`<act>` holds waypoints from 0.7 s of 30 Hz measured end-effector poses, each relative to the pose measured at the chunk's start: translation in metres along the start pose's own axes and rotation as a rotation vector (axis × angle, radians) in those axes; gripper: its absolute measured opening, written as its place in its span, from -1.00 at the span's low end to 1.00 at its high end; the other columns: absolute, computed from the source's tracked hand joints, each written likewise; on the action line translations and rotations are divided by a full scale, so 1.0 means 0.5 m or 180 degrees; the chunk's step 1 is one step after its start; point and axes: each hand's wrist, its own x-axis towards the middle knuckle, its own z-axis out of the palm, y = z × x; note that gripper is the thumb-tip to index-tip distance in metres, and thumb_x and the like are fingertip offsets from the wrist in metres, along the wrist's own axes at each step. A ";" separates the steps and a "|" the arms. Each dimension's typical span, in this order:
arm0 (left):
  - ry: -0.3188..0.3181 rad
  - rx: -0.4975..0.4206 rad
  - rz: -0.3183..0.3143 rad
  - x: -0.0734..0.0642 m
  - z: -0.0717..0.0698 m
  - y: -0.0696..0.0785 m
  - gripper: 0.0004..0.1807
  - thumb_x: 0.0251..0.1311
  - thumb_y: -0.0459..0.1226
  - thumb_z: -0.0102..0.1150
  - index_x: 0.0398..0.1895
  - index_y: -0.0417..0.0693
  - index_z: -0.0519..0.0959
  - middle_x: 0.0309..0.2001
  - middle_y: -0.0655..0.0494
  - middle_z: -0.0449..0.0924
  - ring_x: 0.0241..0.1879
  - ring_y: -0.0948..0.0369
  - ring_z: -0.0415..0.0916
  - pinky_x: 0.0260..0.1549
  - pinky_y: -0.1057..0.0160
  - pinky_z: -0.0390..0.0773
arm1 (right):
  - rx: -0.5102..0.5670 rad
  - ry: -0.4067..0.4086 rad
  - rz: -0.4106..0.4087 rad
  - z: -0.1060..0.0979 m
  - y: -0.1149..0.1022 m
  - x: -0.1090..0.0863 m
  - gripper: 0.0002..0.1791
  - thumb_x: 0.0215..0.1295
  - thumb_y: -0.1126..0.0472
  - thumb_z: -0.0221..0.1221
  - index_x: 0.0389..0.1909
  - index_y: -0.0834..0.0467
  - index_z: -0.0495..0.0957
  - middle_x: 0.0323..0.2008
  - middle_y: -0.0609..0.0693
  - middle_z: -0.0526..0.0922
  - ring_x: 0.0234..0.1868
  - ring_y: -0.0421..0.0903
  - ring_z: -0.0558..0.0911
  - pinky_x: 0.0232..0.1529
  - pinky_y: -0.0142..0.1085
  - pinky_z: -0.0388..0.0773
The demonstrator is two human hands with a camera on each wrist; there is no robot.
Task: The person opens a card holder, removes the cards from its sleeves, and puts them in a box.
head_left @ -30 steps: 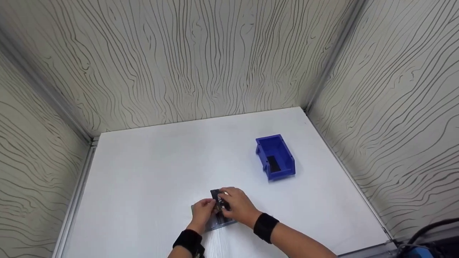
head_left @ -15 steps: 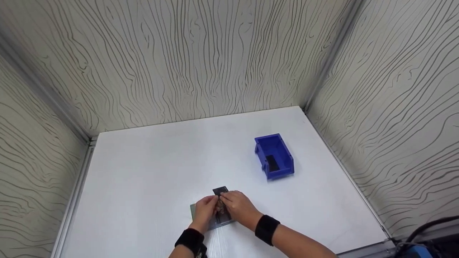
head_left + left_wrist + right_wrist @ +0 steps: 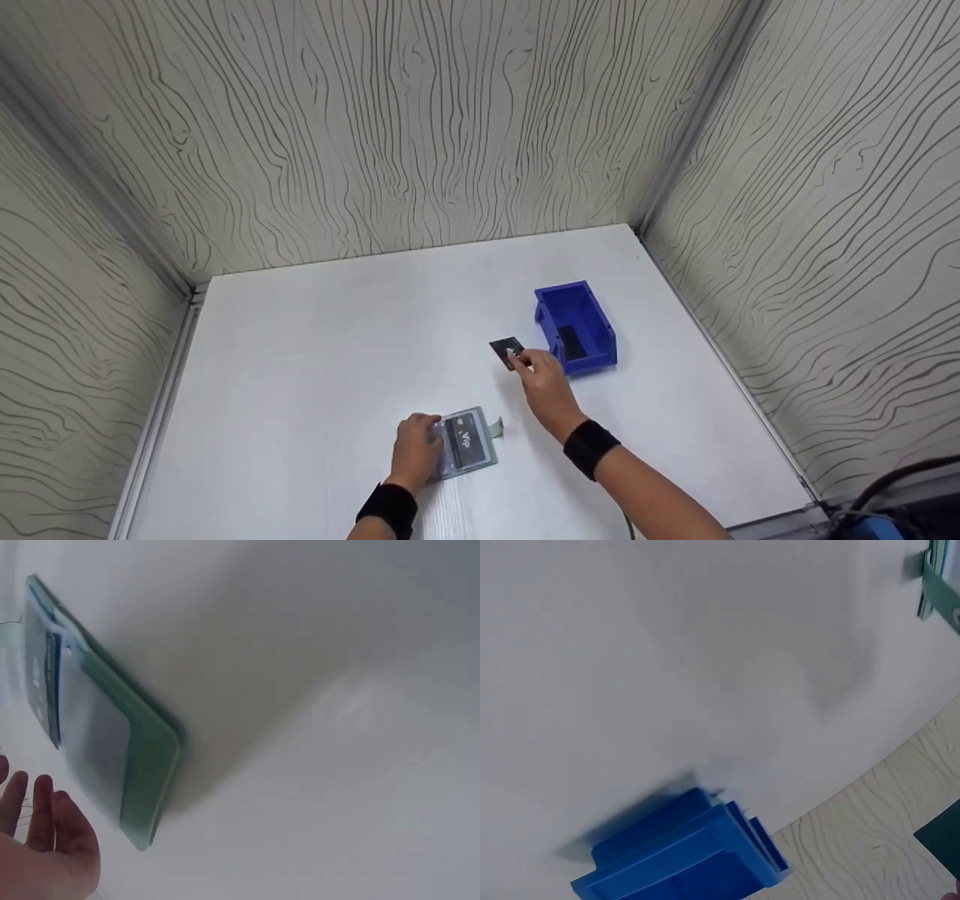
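The left hand (image 3: 418,452) hid the left part of the pale green, booklet-like holder with clear plastic sleeves (image 3: 154,757) from the head view, and that hand's thumb could not be made out in the left wrist view. Fingers covered part of the white lettering on the thin rectangular black card (image 3: 504,349); the right wrist view caught only a dark corner of it, and cut off both the far end of the holder and the blue open-fronted bin (image 3: 576,304). The flat black patch (image 3: 571,342) inside the bin was too plain to identify. The holder lay open on the white rectangular table (image 3: 315,360), towards the middle of the front edge, with a black VIP card (image 3: 466,441) under its clear sleeve and a short green strap (image 3: 496,428) jutting from its right side. The bin stood farther back, nearer the right edge; in the head view the right hand (image 3: 546,384) overlapped its front left corner. Wood-grain-patterned panels (image 3: 420,135) rose beyond the back, left and right edges. The right hand pinched the thin card between thumb and fingers, above the table and just left of the bin. The left hand's fingers were loosely bent, slightly apart; whether they touched the holder, I could not tell.
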 end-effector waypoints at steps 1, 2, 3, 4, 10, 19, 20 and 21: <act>0.0038 0.0222 0.0097 -0.002 0.000 -0.004 -0.67 0.03 -0.41 0.27 -0.07 -0.25 0.63 -0.07 -0.08 0.58 0.02 -0.06 0.47 0.01 -0.05 0.50 | -0.0012 0.0019 0.0064 -0.003 0.011 0.003 -0.59 0.07 0.51 0.25 -0.01 0.24 0.65 -0.21 0.10 0.54 -0.17 0.02 0.55 -0.13 -0.11 0.55; 0.0072 0.0421 0.0194 -0.004 0.001 -0.008 -0.65 0.00 -0.40 0.29 -0.07 -0.25 0.64 -0.06 -0.09 0.57 0.03 -0.08 0.46 -0.01 -0.07 0.50 | -0.0029 0.0047 0.0119 -0.007 0.022 0.006 -0.59 0.07 0.52 0.25 -0.01 0.25 0.65 -0.22 0.10 0.54 -0.19 0.03 0.55 -0.14 -0.10 0.55; 0.0077 0.0583 0.0263 -0.006 0.001 -0.011 -0.64 -0.01 -0.39 0.32 -0.06 -0.25 0.64 -0.05 -0.10 0.56 0.04 -0.08 0.45 -0.04 -0.08 0.50 | -0.0048 0.0059 0.0181 -0.010 0.033 0.009 -0.59 0.08 0.52 0.24 0.00 0.25 0.65 -0.23 0.11 0.54 -0.20 0.03 0.55 -0.15 -0.10 0.55; 0.0093 0.0728 0.0330 -0.008 0.001 -0.013 -0.62 -0.02 -0.38 0.35 -0.06 -0.26 0.64 -0.05 -0.11 0.56 0.04 -0.09 0.44 -0.07 -0.09 0.51 | -0.0059 0.0074 0.0244 -0.014 0.045 0.011 -0.58 0.08 0.53 0.24 0.01 0.25 0.64 -0.23 0.11 0.54 -0.21 0.03 0.55 -0.16 -0.09 0.55; 0.0035 0.1122 0.0483 -0.014 0.005 -0.020 -0.55 -0.07 -0.35 0.40 -0.02 -0.27 0.62 -0.01 -0.14 0.52 0.07 -0.10 0.42 -0.10 -0.09 0.51 | -0.0134 0.0202 0.0659 -0.032 0.113 0.021 -0.66 0.14 0.51 0.23 -0.04 0.29 0.66 -0.28 0.16 0.54 -0.26 0.09 0.55 -0.20 -0.01 0.54; -0.0099 0.1191 0.0300 -0.015 0.010 -0.029 -0.50 -0.01 -0.31 0.40 0.08 -0.22 0.58 0.09 -0.13 0.48 0.16 -0.08 0.39 0.04 -0.08 0.48 | -0.0456 0.0125 0.1182 -0.023 0.181 0.001 -0.74 0.22 0.51 0.12 -0.09 0.40 0.64 -0.28 0.26 0.55 -0.25 0.19 0.54 -0.20 0.02 0.53; -0.0108 0.1190 0.0289 -0.015 0.010 -0.030 -0.49 -0.01 -0.30 0.40 0.08 -0.21 0.58 0.10 -0.13 0.48 0.16 -0.08 0.39 0.05 -0.08 0.47 | -0.0496 0.0101 0.1201 -0.019 0.185 -0.003 -0.75 0.23 0.51 0.11 -0.10 0.41 0.64 -0.28 0.27 0.55 -0.26 0.20 0.54 -0.20 0.02 0.53; -0.0121 0.1181 0.0281 -0.015 0.010 -0.032 -0.49 0.00 -0.30 0.40 0.08 -0.21 0.58 0.10 -0.13 0.47 0.17 -0.07 0.38 0.06 -0.08 0.47 | -0.0538 0.0054 0.1218 -0.016 0.189 -0.008 -0.76 0.24 0.50 0.11 -0.11 0.42 0.64 -0.28 0.28 0.55 -0.26 0.21 0.53 -0.20 0.03 0.53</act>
